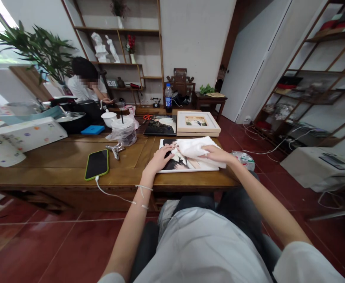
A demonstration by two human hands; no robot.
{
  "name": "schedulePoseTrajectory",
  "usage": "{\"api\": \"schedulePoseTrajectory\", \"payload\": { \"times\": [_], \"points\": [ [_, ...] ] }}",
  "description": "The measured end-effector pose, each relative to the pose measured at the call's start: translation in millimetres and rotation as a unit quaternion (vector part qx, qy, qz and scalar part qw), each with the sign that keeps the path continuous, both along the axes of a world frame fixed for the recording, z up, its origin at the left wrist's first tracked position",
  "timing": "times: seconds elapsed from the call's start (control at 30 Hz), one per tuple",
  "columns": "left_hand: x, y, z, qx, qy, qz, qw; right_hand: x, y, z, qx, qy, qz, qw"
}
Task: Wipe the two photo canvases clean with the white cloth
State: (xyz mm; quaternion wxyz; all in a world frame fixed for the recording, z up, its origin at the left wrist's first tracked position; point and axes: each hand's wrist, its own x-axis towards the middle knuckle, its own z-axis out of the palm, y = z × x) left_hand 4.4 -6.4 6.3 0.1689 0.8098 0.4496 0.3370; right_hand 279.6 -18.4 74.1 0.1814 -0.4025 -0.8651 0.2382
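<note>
Head view: a crumpled white cloth (190, 147) is gripped in the right hand (216, 152), its near right part held by the curled fingers and the rest spread over a picture panel (179, 165). Whether fabric or paper is held cannot be told. Nothing is grasped by the left hand (161, 158); its fingers are extended and laid on the panel's left part, just beside the cloth. The panel is laid flat near the front edge of a wooden table (128, 169), its printed surface partly covered by the cloth and both hands.

Just behind the panel, a white-framed picture (196, 121) is set, and a dark picture panel (160, 125) is laid at its left. Orange-handled scissors (147, 116) are seen near the dark panel's far left corner, and a blue-capped bottle (168, 99) is stood farther back. To the left of the hands, a silver metal object (116, 151) is placed, with a lidded cup (123, 123) in a clear bag behind it. Farther left, a phone (97, 164) in a green case is laid, with a white cable (113, 192) plugged into its near end. Beyond the phone, a blue box (92, 129) is placed.

Across the table, a person (78, 87) in a white top is seated. Against the wall, white sculptures (99, 48) are held on tall shelves (116, 29).
</note>
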Motion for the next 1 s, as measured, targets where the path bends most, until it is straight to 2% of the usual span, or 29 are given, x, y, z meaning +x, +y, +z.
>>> {"api": "schedulePoseTrajectory", "payload": {
  "times": [0.17, 0.27, 0.4, 0.57, 0.73, 0.87, 1.0],
  "points": [
    [-1.4, 1.8, -4.9, 0.001, -0.005, 0.001, 1.0, 5.1, -59.1, 5.8, -0.025, -0.064, 0.084, 0.994],
    [-2.5, 2.1, -5.9, 0.002, -0.005, -0.001, 1.0, 7.2, -73.2, 7.0, -0.029, -0.074, 0.11, 0.991],
    [-2.4, 1.5, -3.7, 0.007, -0.001, -0.002, 1.0, 9.5, -56.3, 5.3, -0.039, -0.033, 0.08, 0.996],
    [-1.6, -0.5, 0.2, 0.005, 0.002, -0.004, 1.0, 7.9, -2.1, -2.3, 0.026, -0.002, -0.007, 1.0],
    [-1.2, -2.1, 3.0, 0.0, 0.016, -0.002, 1.0, -4.3, 39.4, -9.0, 0.062, 0.004, -0.035, 0.997],
    [-1.4, -0.9, 1.9, -0.003, 0.016, 0.0, 1.0, -11.4, 40.8, -14.0, 0.073, -0.021, -0.02, 0.997],
    [-2.0, 1.2, -1.2, -0.001, 0.015, -0.005, 1.0, -10.3, 12.2, -15.9, 0.079, -0.053, 0.007, 0.995]
  ]
}}
